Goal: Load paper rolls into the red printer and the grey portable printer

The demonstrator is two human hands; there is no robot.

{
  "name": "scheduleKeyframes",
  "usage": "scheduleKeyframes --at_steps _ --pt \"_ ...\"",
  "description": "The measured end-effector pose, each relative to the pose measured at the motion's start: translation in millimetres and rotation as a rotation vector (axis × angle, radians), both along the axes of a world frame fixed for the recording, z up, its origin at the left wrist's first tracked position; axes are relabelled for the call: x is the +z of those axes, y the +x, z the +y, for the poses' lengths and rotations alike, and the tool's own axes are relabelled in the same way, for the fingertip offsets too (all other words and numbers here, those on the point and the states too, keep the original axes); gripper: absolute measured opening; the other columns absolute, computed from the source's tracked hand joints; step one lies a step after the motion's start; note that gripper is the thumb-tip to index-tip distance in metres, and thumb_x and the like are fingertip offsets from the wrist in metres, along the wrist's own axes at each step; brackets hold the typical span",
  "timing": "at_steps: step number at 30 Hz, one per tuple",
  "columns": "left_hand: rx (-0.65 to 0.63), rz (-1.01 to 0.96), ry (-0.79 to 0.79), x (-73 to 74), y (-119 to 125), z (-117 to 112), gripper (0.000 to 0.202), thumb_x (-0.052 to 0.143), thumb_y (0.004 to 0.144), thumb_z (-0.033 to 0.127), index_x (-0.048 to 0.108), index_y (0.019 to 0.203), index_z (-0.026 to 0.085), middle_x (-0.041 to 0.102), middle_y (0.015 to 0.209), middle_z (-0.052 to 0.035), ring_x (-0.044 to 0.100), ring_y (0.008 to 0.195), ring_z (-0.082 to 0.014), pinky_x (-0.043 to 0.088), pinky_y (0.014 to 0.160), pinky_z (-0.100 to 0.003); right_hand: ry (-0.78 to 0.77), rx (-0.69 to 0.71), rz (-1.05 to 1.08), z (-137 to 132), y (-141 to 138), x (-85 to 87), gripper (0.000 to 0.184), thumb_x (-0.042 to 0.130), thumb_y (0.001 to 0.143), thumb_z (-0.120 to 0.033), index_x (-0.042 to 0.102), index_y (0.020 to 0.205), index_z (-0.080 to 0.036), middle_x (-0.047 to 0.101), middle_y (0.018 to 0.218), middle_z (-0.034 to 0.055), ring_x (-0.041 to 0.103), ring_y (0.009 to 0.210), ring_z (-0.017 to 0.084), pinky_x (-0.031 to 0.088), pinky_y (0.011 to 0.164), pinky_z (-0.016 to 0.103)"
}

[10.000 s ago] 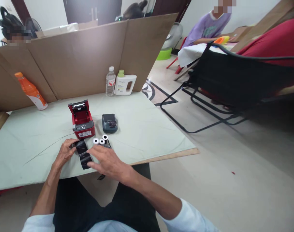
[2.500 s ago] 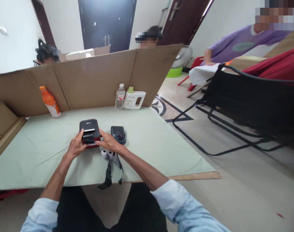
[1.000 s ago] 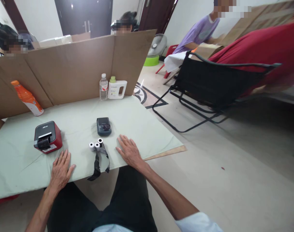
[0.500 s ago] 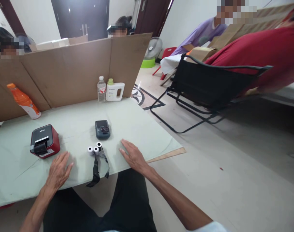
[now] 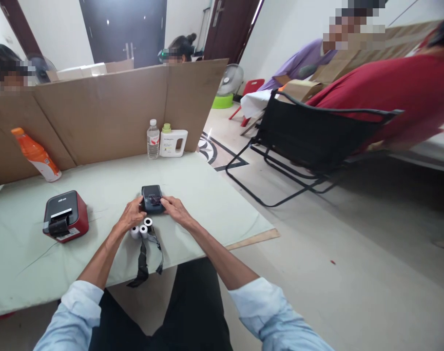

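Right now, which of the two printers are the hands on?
The small dark printer, held between the left hand and right hand; the red printer sits untouched off to the left.

**Both hands on the small dark printer**

The left hand (image 5: 131,216) and right hand (image 5: 174,208) clasp the small dark printer (image 5: 152,197) from either side – it sits on the pale green table cover (image 5: 214,195). Just in front of it lie three white paper rolls (image 5: 141,229) in a row, with a black strap (image 5: 143,261) trailing over the table's near edge. A red printer (image 5: 65,216) with a black lid stands well apart to the left. At the cardboard screen (image 5: 108,112) behind – an orange bottle (image 5: 35,154), a water bottle (image 5: 153,139) and a white jug (image 5: 172,142). A black folding chair (image 5: 317,141) stands on the floor to the right.
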State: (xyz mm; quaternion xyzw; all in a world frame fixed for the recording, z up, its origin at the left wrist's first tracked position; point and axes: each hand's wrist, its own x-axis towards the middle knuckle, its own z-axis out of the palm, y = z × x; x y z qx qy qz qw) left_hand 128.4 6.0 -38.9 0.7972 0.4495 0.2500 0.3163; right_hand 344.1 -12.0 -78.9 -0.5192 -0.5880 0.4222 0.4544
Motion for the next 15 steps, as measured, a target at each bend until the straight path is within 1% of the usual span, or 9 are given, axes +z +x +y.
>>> scheduleKeyframes --at_steps 2,4,6,7,9,11,13,15 --pt "0.088 -0.014 0.023 -4.9 -11.4 -1.7 0.056 0.061 0.072 0.013 0.066 0.128 0.014 0.075 0.103 -0.0086 0.069 0.085 -0.0219 0.058 0.079 -0.033 0.021 0.014 -0.004 4.1 -10.1 4.7 0.041 0.055 0.093 -0.054 0.073 0.101 -0.017 0.069 0.096 0.0079 0.066 0.090 0.023 0.058 0.072 0.030" --pt "0.188 -0.031 0.057 -7.9 -30.3 -2.9 0.064 0.066 0.072 0.016 0.062 0.135 0.014 0.073 0.115 -0.0123 0.069 0.087 -0.0224 0.059 0.078 -0.035 0.048 0.055 -0.001 10.5 -25.9 11.1 0.038 0.054 0.094 -0.048 0.074 0.106 -0.018 0.069 0.103 0.0081 0.066 0.096 0.023 0.058 0.075 0.030" --pt "0.271 -0.046 0.093 -8.8 -53.2 -5.6 0.071 0.070 0.071 0.020 0.059 0.141 0.015 0.069 0.126 -0.0149 0.069 0.090 -0.0229 0.060 0.078 -0.036 0.052 0.122 0.011 17.5 -45.3 17.2 0.035 0.054 0.094 -0.044 0.075 0.105 -0.018 0.069 0.106 0.0081 0.066 0.098 0.023 0.058 0.076 0.030" --pt "0.301 -0.046 0.103 -8.7 -64.7 -8.2 0.072 0.071 0.071 0.021 0.058 0.142 0.016 0.068 0.128 -0.0153 0.069 0.090 -0.0232 0.061 0.079 -0.037 0.047 0.161 0.023 20.5 -55.3 19.5 0.033 0.055 0.094 -0.042 0.075 0.102 -0.018 0.069 0.106 0.0078 0.066 0.097 0.023 0.058 0.077 0.030" --pt "0.348 -0.027 0.107 -8.9 -85.3 -16.3 0.072 0.072 0.072 0.022 0.058 0.143 0.016 0.069 0.127 -0.0154 0.069 0.090 -0.0235 0.061 0.081 -0.039 0.032 0.244 0.049 24.3 -73.0 21.4 0.030 0.056 0.093 -0.038 0.077 0.098 -0.017 0.070 0.101 0.0066 0.067 0.093 0.022 0.058 0.077 0.030" --pt "0.382 0.003 0.095 -10.3 -100.4 -26.7 0.071 0.073 0.074 0.024 0.058 0.143 0.013 0.070 0.124 -0.0162 0.070 0.089 -0.0244 0.061 0.083 -0.041 0.000 0.306 0.085 25.8 -85.2 19.7 0.028 0.057 0.093 -0.036 0.077 0.096 -0.017 0.070 0.098 0.0054 0.068 0.089 0.021 0.059 0.076 0.030" --pt "0.395 0.008 0.072 -12.6 -109.7 -36.0 0.071 0.073 0.075 0.024 0.058 0.143 0.012 0.069 0.124 -0.0175 0.070 0.090 -0.0253 0.061 0.084 -0.042 -0.051 0.340 0.136 26.3 -90.3 15.5 0.028 0.059 0.091 -0.034 0.078 0.098 -0.016 0.070 0.099 0.0054 0.069 0.086 0.020 0.060 0.074 0.030" --pt "0.387 -0.021 0.052 -13.8 -114.8 -41.4 0.070 0.072 0.077 0.025 0.056 0.144 0.012 0.068 0.127 -0.0181 0.071 0.093 -0.0258 0.062 0.083 -0.041 -0.095 0.352 0.187 27.6 -89.0 11.0 0.028 0.063 0.089 -0.034 0.079 0.101 -0.015 0.072 0.102 0.0067 0.070 0.084 0.019 0.060 0.070 0.029"
